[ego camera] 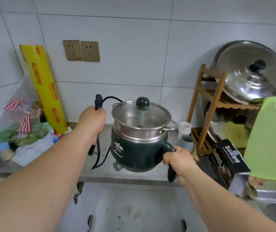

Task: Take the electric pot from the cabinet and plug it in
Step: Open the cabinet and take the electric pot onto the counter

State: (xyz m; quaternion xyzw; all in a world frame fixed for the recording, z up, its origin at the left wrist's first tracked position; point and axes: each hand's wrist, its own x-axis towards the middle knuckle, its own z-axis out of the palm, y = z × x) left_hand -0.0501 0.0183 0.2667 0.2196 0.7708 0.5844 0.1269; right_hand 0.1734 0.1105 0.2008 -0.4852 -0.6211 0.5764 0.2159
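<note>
The dark green electric pot [134, 148] has a steel steamer insert and a glass lid with a green knob. It hangs just above the steel counter [134, 176]. My right hand [179, 162] grips its dark handle at the lower right. My left hand [92, 121] is closed on the black power cord [98, 148]. The plug end [98, 100] sticks up out of my fist, and the rest of the cord loops down below it. Two beige wall sockets [81, 50] sit on the tiled wall, above and left of the pot.
A yellow cling-film box [43, 87] leans in the left corner above bagged groceries [22, 124]. A wooden rack [209, 106] with steel lids [251, 71] stands right, beside a green cutting board [271, 139], a black box [225, 161] and white cups [185, 129]. Cabinet doors [134, 211] are below.
</note>
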